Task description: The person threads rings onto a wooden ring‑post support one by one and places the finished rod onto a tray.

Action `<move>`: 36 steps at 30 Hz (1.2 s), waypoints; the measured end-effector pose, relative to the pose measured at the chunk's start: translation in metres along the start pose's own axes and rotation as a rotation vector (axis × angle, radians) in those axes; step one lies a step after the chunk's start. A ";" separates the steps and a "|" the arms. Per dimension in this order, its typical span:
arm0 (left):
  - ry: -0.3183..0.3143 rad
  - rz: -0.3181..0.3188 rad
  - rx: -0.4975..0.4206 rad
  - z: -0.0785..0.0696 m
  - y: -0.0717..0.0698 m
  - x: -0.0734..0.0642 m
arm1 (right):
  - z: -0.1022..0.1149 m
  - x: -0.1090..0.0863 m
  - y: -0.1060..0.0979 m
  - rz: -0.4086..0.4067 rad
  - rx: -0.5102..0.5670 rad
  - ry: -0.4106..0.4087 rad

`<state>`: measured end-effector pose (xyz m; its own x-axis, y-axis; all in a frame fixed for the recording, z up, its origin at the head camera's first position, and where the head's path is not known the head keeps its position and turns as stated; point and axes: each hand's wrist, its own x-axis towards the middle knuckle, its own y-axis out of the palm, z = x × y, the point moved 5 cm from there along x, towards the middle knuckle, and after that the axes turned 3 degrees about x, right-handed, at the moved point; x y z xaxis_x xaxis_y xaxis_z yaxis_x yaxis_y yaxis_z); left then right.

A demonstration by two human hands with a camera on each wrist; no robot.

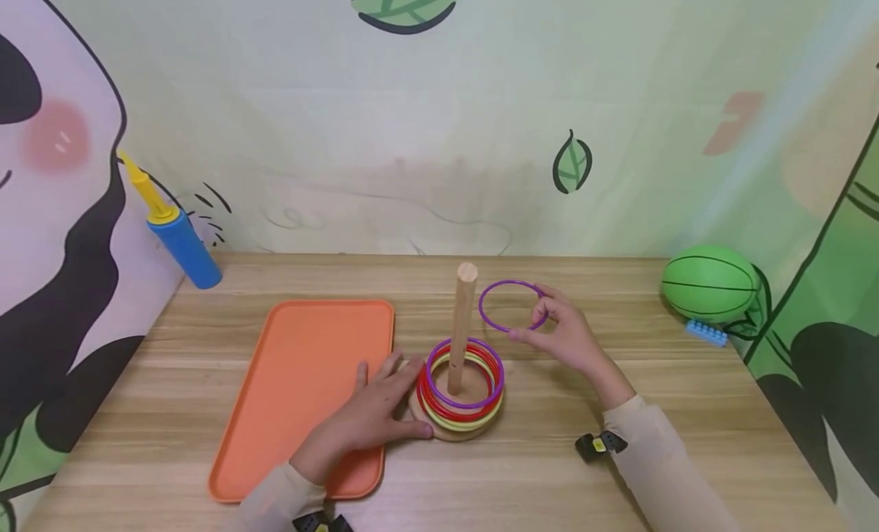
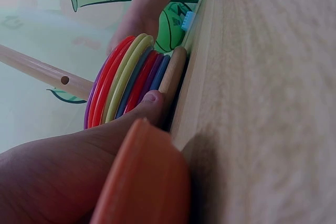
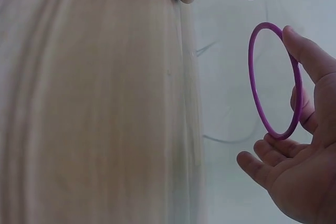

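A wooden ring stand (image 1: 464, 311) with an upright post stands right of the orange tray. A stack of rings (image 2: 123, 80) in purple, red, yellow and blue circles the post, a purple one on top. My left hand (image 1: 371, 410) holds the stand's round base (image 2: 173, 74) at its left side, thumb at the near edge and fingers spread along the far side. To the right of the post, my right hand (image 1: 565, 330) pinches a loose purple ring (image 3: 250, 64) between thumb and fingers. That ring is held above the table, beside the post's upper half.
An orange tray (image 1: 323, 364) lies under and beside my left forearm. At the back left stands a blue and yellow hand pump (image 1: 184, 248). A green ball (image 1: 710, 284) and a blue toy brick (image 1: 706, 333) are at the back right, by the printed wall cloth (image 1: 309, 135).
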<state>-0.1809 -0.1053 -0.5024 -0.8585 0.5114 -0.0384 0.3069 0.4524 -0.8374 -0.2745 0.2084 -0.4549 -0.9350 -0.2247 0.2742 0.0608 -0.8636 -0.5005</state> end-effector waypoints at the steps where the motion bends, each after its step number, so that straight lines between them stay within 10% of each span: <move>1: 0.000 0.000 0.000 0.000 0.000 0.000 | 0.000 0.000 0.000 -0.001 -0.001 0.000; 36: 0.015 -0.003 -0.014 -0.002 -0.002 -0.002 | 0.037 0.012 -0.021 -0.017 -0.010 -0.044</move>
<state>-0.1792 -0.1055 -0.4993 -0.8532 0.5209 -0.0277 0.3101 0.4639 -0.8299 -0.2740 0.2075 -0.4103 -0.9195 -0.2297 0.3191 0.0410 -0.8631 -0.5033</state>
